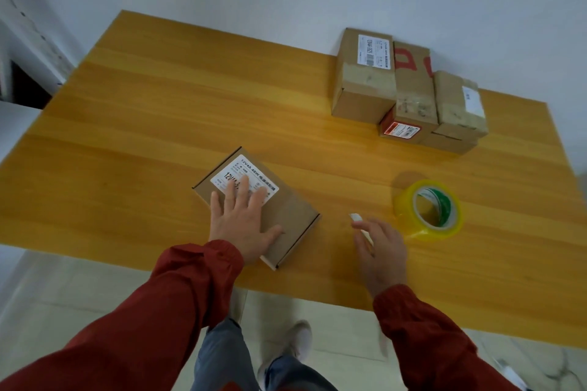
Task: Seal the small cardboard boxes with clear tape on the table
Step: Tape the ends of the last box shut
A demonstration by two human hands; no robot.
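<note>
Table (158, 136): honey-yellow wood, banded grain. Small box (292, 216) nearest you: kraft brown, white label (230, 172), black print. Tape roll (409, 216): translucent yellow, green-and-white core (442, 200). Stacked boxes (365, 89): brown, one marked red. Small piece (356, 218) in your right hand (381, 254): white. Your sleeves (178, 295): rust red.

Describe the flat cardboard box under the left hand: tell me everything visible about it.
The flat cardboard box is plain brown, shallow and rectangular, closed, with a white printed label on its far half. It lies on the wooden table, turned at an angle, its near corner close to the front edge. The left hand rests palm-down on it, fingers straight and spread over the label. No tape shows on it.
</note>
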